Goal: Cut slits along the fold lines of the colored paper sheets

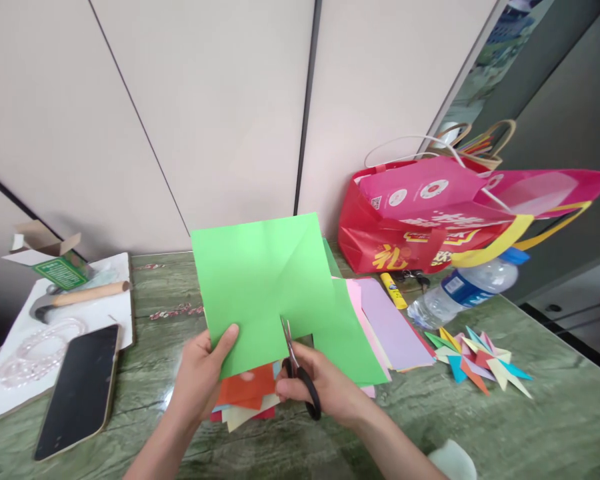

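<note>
A green sheet of paper (250, 280) is held up in front of me, with a cut running up from its lower edge. My left hand (203, 367) pinches its lower left corner, thumb on the near face. In my right hand (325, 380) are black-handled scissors (307, 387), fingers through the loops, their blades at the cut. To the right of the blades, part of the sheet (350, 333) hangs lower and slants away. Beneath lie orange paper pieces (247, 387) and cream ones (250, 413), partly hidden by the sheet and my hands.
Right of the sheet lie purple paper (393, 327), a yellow glue stick (393, 291), a tilted water bottle (467, 290) and colourful folded paper pieces (477, 357). Red and pink bags (420, 213) stand behind. At left are a phone (80, 390), a hammer (80, 297) and a small box (63, 267).
</note>
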The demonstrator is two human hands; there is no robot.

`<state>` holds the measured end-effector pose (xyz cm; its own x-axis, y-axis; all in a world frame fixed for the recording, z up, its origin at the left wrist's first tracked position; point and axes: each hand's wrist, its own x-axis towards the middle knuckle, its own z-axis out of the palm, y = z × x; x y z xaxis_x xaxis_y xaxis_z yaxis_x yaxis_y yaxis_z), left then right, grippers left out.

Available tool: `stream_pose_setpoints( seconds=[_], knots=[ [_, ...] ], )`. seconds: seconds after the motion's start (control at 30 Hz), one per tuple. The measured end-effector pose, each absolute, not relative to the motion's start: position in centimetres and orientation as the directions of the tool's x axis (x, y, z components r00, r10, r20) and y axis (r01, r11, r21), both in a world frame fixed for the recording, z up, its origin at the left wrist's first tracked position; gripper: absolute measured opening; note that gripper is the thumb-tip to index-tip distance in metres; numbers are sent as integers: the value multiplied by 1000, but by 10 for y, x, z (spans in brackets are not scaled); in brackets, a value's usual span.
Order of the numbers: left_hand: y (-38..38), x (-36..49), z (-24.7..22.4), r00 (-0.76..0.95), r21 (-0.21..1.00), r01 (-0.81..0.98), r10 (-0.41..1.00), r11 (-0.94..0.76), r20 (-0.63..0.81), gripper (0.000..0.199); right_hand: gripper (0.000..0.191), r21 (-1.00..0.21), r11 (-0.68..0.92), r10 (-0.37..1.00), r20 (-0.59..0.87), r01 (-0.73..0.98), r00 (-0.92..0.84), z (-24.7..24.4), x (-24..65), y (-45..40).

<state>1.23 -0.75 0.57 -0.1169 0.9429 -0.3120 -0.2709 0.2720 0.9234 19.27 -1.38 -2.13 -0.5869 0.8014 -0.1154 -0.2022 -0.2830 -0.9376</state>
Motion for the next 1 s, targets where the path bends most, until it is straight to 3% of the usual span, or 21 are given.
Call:
stream_pose_setpoints(
  seconds=[0.4, 0.63, 0.77, 0.87, 0.93, 1.0],
  knots=[
    [-13, 11, 9, -77, 932, -261, 957, 251, -280, 25, 38, -926, -287, 793, -87, -245, -603, -22, 190, -16],
    [-14, 9, 8, 47, 919, -242, 950, 311, -309, 25, 37, -904, -315, 786, -78, -288, -613, -18, 191, -14],
    [-12, 8, 10, -51, 921, -278, 954, 272, -297, 26, 39, -827, -470, 678, -115, -308, -726, -27, 195, -13],
    [-13, 5, 16, -89, 910, -327, 951, 254, -297, 28, 37, -841, -466, 653, -119, -273, -748, -27, 205, -9],
    [-16, 4, 20, -90, 903, -359, 954, 238, -287, 29, 33, -863, -414, 703, -101, -290, -704, -23, 213, -4],
    [-20, 2, 22, -57, 899, -369, 959, 237, -276, 30, 34, -850, -353, 828, -90, -391, -553, -21, 217, 1]
  ],
)
